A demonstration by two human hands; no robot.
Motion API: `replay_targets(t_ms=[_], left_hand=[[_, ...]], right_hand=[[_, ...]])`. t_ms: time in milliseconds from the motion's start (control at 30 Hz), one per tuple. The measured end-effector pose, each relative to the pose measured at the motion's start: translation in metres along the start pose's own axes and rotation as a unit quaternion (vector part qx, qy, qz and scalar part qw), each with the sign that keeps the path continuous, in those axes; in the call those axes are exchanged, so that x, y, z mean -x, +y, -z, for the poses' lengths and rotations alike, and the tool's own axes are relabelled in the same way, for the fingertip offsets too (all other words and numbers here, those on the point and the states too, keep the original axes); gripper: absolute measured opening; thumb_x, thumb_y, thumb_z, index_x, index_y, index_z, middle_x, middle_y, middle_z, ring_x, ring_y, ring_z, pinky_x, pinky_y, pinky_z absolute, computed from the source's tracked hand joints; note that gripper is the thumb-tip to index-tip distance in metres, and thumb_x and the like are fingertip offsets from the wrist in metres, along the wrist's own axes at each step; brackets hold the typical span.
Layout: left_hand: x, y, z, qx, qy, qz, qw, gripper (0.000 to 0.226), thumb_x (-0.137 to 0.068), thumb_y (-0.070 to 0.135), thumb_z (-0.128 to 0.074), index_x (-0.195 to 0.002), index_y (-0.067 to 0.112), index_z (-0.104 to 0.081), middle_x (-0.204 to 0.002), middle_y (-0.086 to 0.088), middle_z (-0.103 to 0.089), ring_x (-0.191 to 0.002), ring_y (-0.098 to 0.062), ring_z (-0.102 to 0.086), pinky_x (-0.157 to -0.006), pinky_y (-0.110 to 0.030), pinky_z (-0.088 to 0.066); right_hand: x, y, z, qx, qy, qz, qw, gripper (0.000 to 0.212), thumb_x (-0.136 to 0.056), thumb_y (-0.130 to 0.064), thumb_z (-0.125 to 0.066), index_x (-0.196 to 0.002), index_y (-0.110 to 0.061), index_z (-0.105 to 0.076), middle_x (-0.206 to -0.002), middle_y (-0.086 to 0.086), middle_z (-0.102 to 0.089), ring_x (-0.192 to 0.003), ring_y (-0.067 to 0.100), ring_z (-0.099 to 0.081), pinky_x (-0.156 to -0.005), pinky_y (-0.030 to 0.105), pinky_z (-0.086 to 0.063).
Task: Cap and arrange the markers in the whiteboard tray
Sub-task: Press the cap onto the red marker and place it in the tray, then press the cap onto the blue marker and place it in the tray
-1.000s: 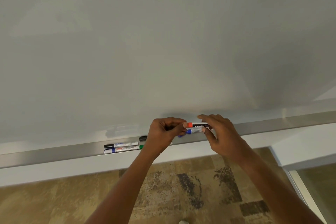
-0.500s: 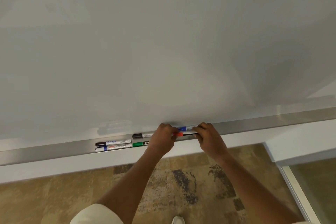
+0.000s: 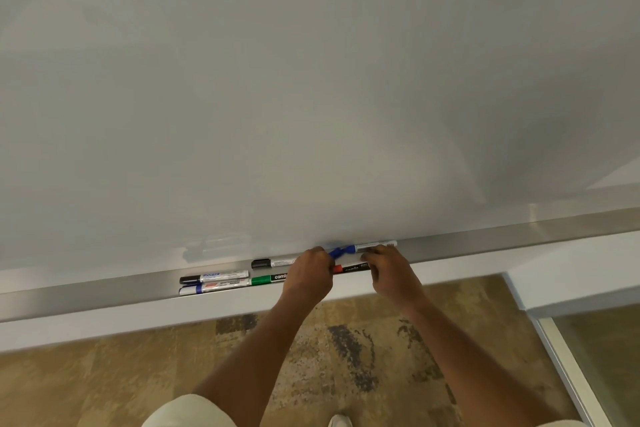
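A long metal tray [image 3: 104,291] runs under the whiteboard. My left hand [image 3: 308,276] pinches a blue cap [image 3: 336,252], tilted and just off the end of a blue marker [image 3: 375,247]. My right hand [image 3: 388,269] holds that marker's barrel against the tray's back. A red-ended black marker [image 3: 349,268] lies in the tray between my hands. To the left lie a green marker [image 3: 268,278], a black-capped marker [image 3: 272,262], and two more capped markers [image 3: 214,282] side by side.
The whiteboard [image 3: 311,80] fills the upper view. Below the tray is a white ledge, then patterned brown carpet [image 3: 346,340]. A glass panel with a metal frame [image 3: 571,374] stands at the lower right. A shoe tip shows at the bottom.
Both hands dropped from above the tray down onto it. The red-ended marker now lies in the tray, and the blue cap stands apart from the blue marker.
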State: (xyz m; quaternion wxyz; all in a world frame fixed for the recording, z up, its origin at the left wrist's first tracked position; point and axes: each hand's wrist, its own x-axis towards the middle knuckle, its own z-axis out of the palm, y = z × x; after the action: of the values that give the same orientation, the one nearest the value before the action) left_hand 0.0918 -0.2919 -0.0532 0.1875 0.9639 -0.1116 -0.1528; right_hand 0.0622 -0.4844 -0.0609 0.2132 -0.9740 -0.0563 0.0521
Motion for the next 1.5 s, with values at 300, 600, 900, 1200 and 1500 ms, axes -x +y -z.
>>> replay_targets(t_ms=[300, 600, 900, 1200, 1500], left_hand=[[-0.001, 0.002, 0.013, -0.035, 0.038, -0.006, 0.999, 0.028, -0.102, 0.03, -0.05, -0.093, 0.016, -0.072, -0.086, -0.005, -0.07, -0.072, -0.025, -0.067, -0.062, -0.033, -0.049], [-0.014, 0.009, 0.008, -0.066, 0.04, -0.016, 0.997, 0.021, -0.101, 0.022, -0.054, -0.098, 0.015, -0.074, -0.087, -0.011, -0.071, -0.076, -0.031, -0.07, -0.07, -0.039, -0.058], [-0.021, 0.011, 0.003, -0.057, 0.009, 0.0, 0.998, 0.019, -0.095, 0.015, -0.06, -0.106, 0.014, -0.075, -0.1, -0.016, -0.07, -0.091, -0.037, -0.07, -0.079, -0.042, -0.057], [-0.018, 0.004, 0.003, 0.042, 0.044, 0.011, 0.998, 0.019, -0.096, 0.031, -0.066, -0.098, 0.016, -0.078, -0.091, -0.015, -0.071, -0.083, -0.037, -0.068, -0.069, -0.036, -0.055], [0.025, 0.005, 0.057, 0.256, 0.111, -0.049, 0.959, 0.01, -0.085, 0.018, -0.082, -0.094, 0.019, -0.084, -0.085, 0.002, -0.08, -0.065, -0.011, -0.073, -0.067, -0.022, -0.06]], right_hand=[[0.0, 0.0, 0.007, 0.074, 0.059, 0.013, 0.995, 0.024, -0.082, -0.002, -0.064, -0.101, -0.015, -0.073, -0.097, 0.002, -0.074, -0.094, 0.023, -0.068, -0.09, 0.044, -0.053], [-0.01, 0.0, 0.011, 0.143, 0.052, -0.04, 0.987, 0.029, -0.078, 0.004, -0.063, -0.1, -0.013, -0.073, -0.098, 0.006, -0.073, -0.094, 0.029, -0.066, -0.076, 0.041, -0.056], [-0.014, 0.004, 0.008, 0.163, 0.04, -0.012, 0.986, 0.024, -0.076, 0.004, -0.066, -0.091, -0.013, -0.075, -0.091, 0.008, -0.07, -0.087, 0.03, -0.066, -0.077, 0.04, -0.055], [-0.009, 0.004, 0.014, 0.206, 0.036, -0.002, 0.978, 0.028, -0.075, 0.004, -0.065, -0.095, -0.014, -0.074, -0.09, 0.005, -0.075, -0.091, 0.029, -0.066, -0.081, 0.042, -0.055], [0.014, -0.011, 0.045, 0.148, 0.159, 0.041, 0.975, 0.042, -0.07, 0.009, -0.074, -0.108, -0.009, -0.071, -0.1, 0.008, -0.074, -0.095, 0.027, -0.067, -0.086, 0.041, -0.054]])
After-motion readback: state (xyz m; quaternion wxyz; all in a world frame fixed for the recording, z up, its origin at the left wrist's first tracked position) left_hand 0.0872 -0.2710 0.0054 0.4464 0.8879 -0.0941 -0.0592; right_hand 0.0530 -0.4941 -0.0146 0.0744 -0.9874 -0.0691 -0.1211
